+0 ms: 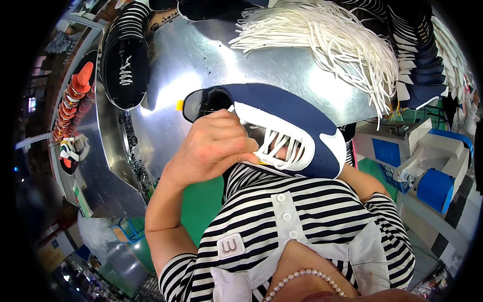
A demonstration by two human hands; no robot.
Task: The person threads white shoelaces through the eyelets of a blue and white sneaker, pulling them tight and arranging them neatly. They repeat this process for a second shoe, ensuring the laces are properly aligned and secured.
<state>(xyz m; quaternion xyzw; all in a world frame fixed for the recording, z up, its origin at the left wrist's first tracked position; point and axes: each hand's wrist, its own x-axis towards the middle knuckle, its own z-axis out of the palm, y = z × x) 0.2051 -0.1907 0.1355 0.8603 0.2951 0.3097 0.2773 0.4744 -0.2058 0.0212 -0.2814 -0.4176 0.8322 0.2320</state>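
A navy blue shoe upper [297,113] with a white eyestay and a black lining lies crosswise in front of my chest, its toe to the right. White shoelace [282,146] runs criss-cross through the eyelets near the toe. Closed at the near edge of the throat, my left hand [219,146] pinches the lace by the eyelets; the exact grip is partly hidden by its fingers. My right forearm passes behind the toe. Skin of my right hand [280,152] shows between the laces, from beneath the upper, and supports it; most of that hand is hidden.
A heap of loose white shoelaces [327,43] lies on the shiny metal table [176,60]. Black laced uppers [125,75] are stacked at the left, navy uppers [422,75] at the far right. Orange-red shoe parts [70,110] stand on a left rack. A grey-and-blue machine [432,166] is at right.
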